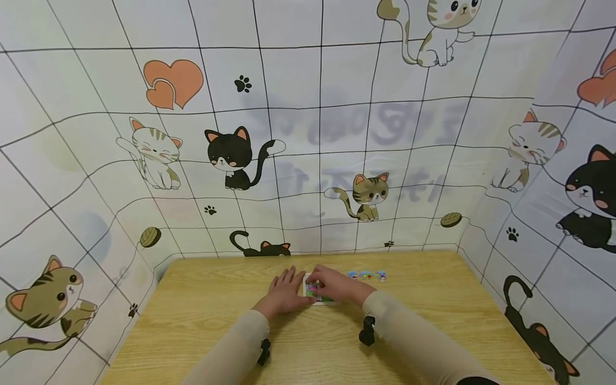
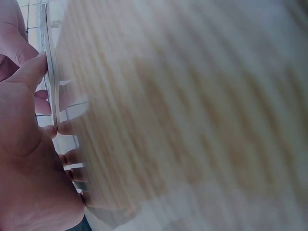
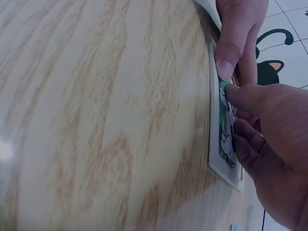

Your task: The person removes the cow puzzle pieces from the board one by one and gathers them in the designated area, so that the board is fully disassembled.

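Note:
A small puzzle board [image 3: 214,144] with a pale frame and a green and pink picture lies on the table between both hands. My left hand [image 1: 285,295] rests at its left side with fingers spread; its thumb [image 3: 226,70] presses on the picture near the rim. From the right, my right hand [image 1: 334,284] reaches over the board, fingers bent and thumb lowered onto the picture. Its fingertips pinch a puzzle piece [image 3: 225,139] with a white animal on green, low over the board. Much of the picture is hidden beneath this hand.
Several small blue and colourful pieces [image 1: 367,275] lie in a row right of the board. The wooden table [image 1: 202,315] meets walls covered with a gridded cat-print sheet [image 1: 298,160] at the back and sides.

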Demonstrator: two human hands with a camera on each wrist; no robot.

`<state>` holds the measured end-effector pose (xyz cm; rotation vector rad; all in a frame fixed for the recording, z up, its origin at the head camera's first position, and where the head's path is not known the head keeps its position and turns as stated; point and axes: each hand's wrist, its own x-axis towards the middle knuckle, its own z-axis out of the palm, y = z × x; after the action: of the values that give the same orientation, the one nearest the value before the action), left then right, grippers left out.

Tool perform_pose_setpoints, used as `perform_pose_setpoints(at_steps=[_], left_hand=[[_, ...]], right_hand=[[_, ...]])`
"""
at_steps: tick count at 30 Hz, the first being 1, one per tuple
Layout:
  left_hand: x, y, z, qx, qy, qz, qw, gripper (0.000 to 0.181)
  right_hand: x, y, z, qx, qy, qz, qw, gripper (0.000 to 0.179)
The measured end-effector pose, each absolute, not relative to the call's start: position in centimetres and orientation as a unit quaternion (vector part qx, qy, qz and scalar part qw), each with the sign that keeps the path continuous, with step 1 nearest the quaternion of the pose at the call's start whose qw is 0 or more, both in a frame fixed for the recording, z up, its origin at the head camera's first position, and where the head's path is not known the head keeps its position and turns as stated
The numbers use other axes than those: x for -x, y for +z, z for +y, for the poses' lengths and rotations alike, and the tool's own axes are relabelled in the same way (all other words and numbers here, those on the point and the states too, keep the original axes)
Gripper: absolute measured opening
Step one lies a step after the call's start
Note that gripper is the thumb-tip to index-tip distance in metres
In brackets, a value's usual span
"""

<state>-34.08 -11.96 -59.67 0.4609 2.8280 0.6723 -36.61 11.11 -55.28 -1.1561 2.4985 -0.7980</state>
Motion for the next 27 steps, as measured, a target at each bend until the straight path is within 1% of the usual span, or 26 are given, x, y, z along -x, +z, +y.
perform_pose_setpoints(at_steps=[4, 9, 18, 25, 27], left_hand=[[34.1, -60.0, -12.0, -0.155, 0.224, 0.958, 0.093, 0.106], [32.7, -57.5, -11.7, -0.152, 0.237, 0.954, 0.102, 0.101], [32.0, -55.9, -11.4, -0.154, 0.228, 0.955, 0.11, 0.095], [32.4, -56.4, -11.5, -0.15, 0.22, 0.957, 0.111, 0.096], [32.6, -57.0, -11.6, -0.155, 0.225, 0.956, 0.104, 0.097]], right_hand=[[36.7, -55.3, 11.1, 0.4, -0.282, 0.86, 0.143, 0.032], [36.7, -55.3, 11.1, 0.4, -0.288, 0.858, 0.145, 0.032], [36.9, -55.2, 11.1, 0.391, -0.29, 0.861, 0.15, 0.031], [36.9, -55.4, 11.1, 0.39, -0.299, 0.859, 0.143, 0.031], [36.9, -55.4, 11.1, 0.39, -0.302, 0.858, 0.142, 0.031]])
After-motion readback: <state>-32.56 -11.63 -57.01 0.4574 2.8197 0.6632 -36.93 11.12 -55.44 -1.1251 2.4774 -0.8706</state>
